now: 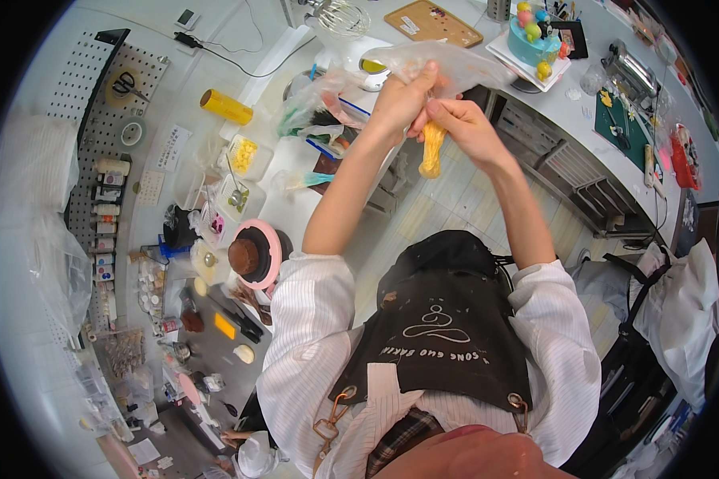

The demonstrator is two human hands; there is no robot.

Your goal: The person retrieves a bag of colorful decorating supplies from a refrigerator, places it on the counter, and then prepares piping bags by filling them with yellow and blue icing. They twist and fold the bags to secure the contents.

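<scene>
A clear plastic piping bag with yellow filling (433, 143) hangs between my hands, its filled end pointing down over the gap between the worktops. My left hand (402, 99) grips the upper part of the bag, thumb raised. My right hand (462, 124) pinches the bag just above the yellow filling. Behind both hands spreads a translucent plastic bag (449, 66) with faint orange smears; whether it is part of the same bag I cannot tell. Some fingertips are hidden behind the plastic.
On the left worktop lie used piping bags (311, 111), a yellow roll (226, 106), fruit tubs (244, 157) and a pink turntable (256, 254) bearing a brown round piece. A blue decorated cake (533, 45) and a green cutting mat (620, 129) occupy the right counter. Another person's hand (235, 437) shows lower left.
</scene>
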